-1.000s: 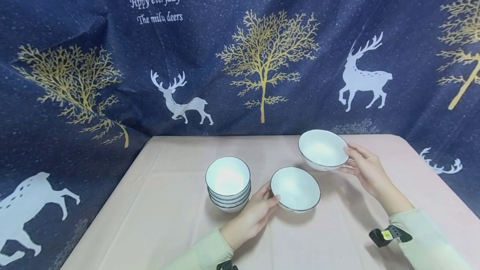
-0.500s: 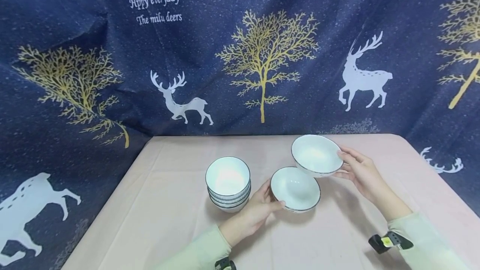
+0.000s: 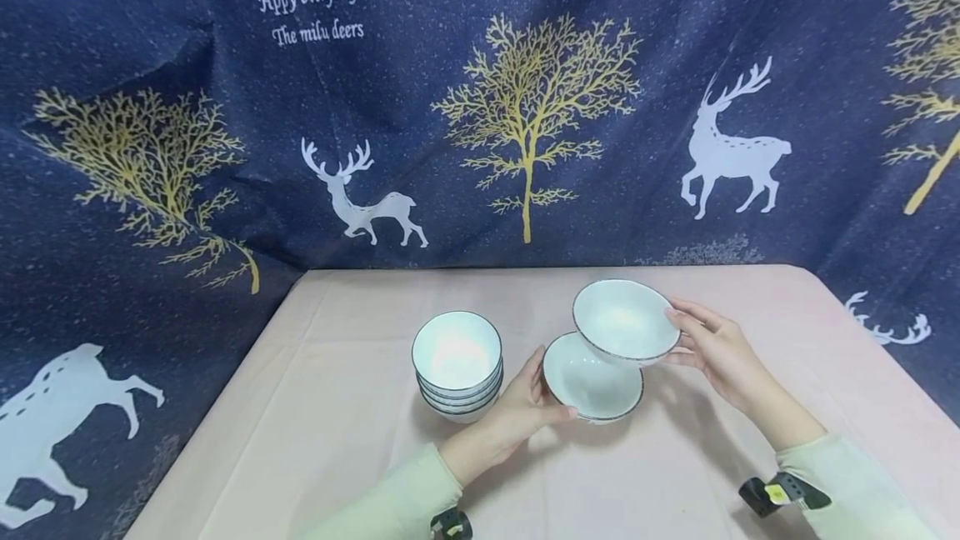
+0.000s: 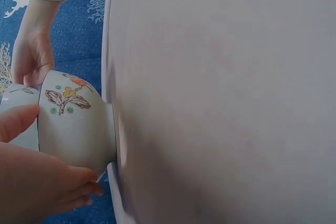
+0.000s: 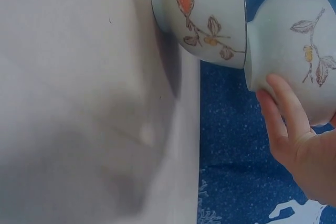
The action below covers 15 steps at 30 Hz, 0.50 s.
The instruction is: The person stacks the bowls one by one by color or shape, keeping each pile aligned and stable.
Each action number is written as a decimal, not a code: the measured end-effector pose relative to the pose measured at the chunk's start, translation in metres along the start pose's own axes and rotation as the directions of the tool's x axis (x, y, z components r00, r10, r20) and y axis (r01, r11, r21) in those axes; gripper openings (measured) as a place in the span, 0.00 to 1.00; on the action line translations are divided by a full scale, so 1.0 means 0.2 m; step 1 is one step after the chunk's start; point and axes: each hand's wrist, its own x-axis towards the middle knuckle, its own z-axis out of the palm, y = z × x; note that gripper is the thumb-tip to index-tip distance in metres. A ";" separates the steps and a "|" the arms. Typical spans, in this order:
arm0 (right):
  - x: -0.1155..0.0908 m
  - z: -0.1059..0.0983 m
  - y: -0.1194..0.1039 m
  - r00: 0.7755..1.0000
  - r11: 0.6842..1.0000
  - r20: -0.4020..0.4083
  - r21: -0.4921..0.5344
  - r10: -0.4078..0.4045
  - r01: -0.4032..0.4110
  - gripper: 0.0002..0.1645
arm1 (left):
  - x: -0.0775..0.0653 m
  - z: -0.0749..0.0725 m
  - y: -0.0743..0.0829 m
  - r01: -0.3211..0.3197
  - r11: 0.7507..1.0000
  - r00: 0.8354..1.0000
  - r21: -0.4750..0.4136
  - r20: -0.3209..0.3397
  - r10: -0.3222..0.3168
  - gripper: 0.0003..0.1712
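My right hand point(image 3: 716, 355) grips a white bowl point(image 3: 624, 319) by its right side, thumb at the dark rim and fingers beneath. That bowl hangs tilted over a second white bowl point(image 3: 585, 390), covering its back right part. My left hand point(image 3: 513, 419) holds this lower bowl at its left, thumb by the front rim. In the left wrist view the lower bowl point(image 4: 73, 124) stands on the table and shows a painted bird and leafy sprig. The right wrist view shows the foot of the raised bowl point(image 5: 294, 35) at or just above the lower bowl's rim; contact I cannot tell.
A stack of several similar white bowls point(image 3: 456, 357) stands left of the held bowls, close to my left hand. The table has a pale pink cloth point(image 3: 337, 415). Behind it hangs a dark blue curtain point(image 3: 465, 107) printed with deer and trees.
My right hand has brought its bowl left and downward, so it now overlaps the lower bowl. The left thumb has slid a little along the lower bowl's front rim.
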 end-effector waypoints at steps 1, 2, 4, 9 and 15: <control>0.00 0.00 0.00 1.000 1.000 0.001 -0.004 0.000 0.000 0.32 | 0.00 0.00 0.00 -0.002 1.000 1.000 0.016 -0.003 0.002 0.62; 0.00 0.00 0.00 1.000 1.000 0.002 -0.010 0.000 0.000 0.31 | 0.00 0.00 0.00 -0.003 1.000 1.000 0.024 -0.006 0.003 0.62; -0.01 0.01 0.00 1.000 1.000 0.006 -0.022 -0.004 0.004 0.27 | 0.00 0.01 0.01 -0.006 0.999 1.000 0.046 -0.012 0.007 0.62; -0.02 0.03 0.00 1.000 0.999 0.026 -0.030 -0.012 0.013 0.22 | 0.00 0.01 0.01 -0.026 0.997 1.000 0.067 -0.014 0.027 0.62; -0.02 0.05 0.01 0.999 0.998 0.034 -0.061 0.003 0.000 0.29 | 0.00 0.01 0.01 -0.032 0.997 0.999 0.065 -0.014 0.033 0.61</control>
